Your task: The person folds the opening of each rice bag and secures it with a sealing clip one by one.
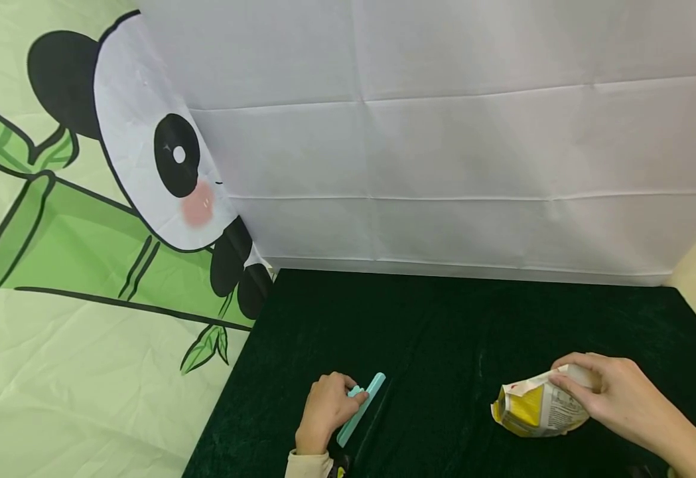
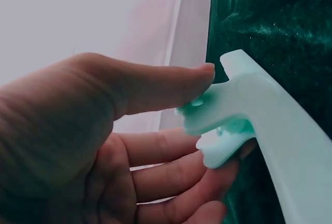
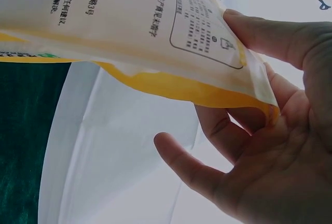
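Step in hand, by the look of it: picking up the long mint-green plastic sealing clip [image 1: 361, 409] while steadying the crumpled yellow-and-white printed plastic pouch [image 1: 535, 408]. Next move, as a judgement: lifting the clip clear of the dark green velvet bench [image 1: 443, 318] without letting it slip, and keeping the pouch's top edge flat and gathered.

Left hand [image 1: 326, 410], at 7 o'clock on the bench: pinching the clip's hinge end, thumb [image 2: 155, 86] on top, fingers [image 2: 176, 175] curled underneath, only slightly parted. Clip lying slantwise on the velvet, pointing toward 1 o'clock, its far end free.

Right hand [image 1: 613, 395], at 4 o'clock: grasping the pouch's upper edge, thumb [image 3: 275, 37] on the printed face, fingers behind, little finger [image 3: 192, 169] loose and spread below. Pouch resting on the bench, well apart from the clip, near the front edge.

Behind, at 12 o'clock: creased white cloth backdrop [image 1: 443, 133]; at 9 o'clock, a panda-and-bamboo printed sheet [image 1: 85, 219].
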Motion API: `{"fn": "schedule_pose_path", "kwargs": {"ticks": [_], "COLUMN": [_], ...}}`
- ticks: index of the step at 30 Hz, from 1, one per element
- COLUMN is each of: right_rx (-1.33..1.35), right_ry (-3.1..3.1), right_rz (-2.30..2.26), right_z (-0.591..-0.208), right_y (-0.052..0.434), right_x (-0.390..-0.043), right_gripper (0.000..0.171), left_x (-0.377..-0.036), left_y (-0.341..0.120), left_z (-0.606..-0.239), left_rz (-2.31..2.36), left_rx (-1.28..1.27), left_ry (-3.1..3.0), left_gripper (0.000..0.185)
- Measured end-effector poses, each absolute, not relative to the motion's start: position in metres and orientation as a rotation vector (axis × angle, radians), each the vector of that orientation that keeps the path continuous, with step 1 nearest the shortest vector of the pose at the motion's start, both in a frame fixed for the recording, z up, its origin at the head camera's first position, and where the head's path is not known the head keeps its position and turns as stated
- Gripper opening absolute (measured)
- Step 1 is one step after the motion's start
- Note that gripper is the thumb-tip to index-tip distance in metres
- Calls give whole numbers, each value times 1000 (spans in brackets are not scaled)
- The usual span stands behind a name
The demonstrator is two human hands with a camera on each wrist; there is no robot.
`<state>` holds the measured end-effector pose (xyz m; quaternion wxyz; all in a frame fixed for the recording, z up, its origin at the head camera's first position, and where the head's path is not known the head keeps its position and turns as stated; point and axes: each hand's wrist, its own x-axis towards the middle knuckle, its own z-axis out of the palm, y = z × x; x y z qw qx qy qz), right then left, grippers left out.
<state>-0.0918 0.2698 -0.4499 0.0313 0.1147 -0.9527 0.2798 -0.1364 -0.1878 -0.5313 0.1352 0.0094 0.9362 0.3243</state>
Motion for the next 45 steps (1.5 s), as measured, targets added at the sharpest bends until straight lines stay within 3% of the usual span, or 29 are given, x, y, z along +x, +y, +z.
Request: {"fn": "schedule_pose_path", "kwargs": {"ticks": [45], "right_rx": [345], "right_ry": [-2941], "right_rz": [857], "right_z": [-450], "right_y": [270], "right_x": [-94], "right_gripper": [11], "left_x": [-131], "left_y": [-201], "left_z": [-520], "left_rz": [941], "left_rx": [36], "left_ry": [2669], "left_gripper": [29]}}
